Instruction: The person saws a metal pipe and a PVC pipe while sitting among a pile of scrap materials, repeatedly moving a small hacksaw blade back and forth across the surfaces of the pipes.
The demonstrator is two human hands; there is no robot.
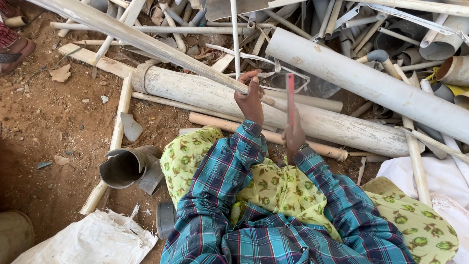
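My left hand (pixel 250 97) is closed around a long whitish plastic strip (pixel 141 41) that runs diagonally from the top left down to my fingers. My right hand (pixel 293 135) grips a thin red tool (pixel 290 98), held upright just right of the left hand; its lower end is hidden in my fist. Both hands hover over a thick dirty white pipe (pixel 210 93) lying across the ground. My sleeves are blue-green plaid, and my knees are covered by yellow-green patterned cloth.
A heap of grey and white pipes (pixel 361 80) and strips fills the top and right. A short broken pipe piece (pixel 124 167) lies on red dirt at left. White sacks (pixel 93 239) lie at bottom left and at right. Another person's sandalled foot (pixel 12 46) is at top left.
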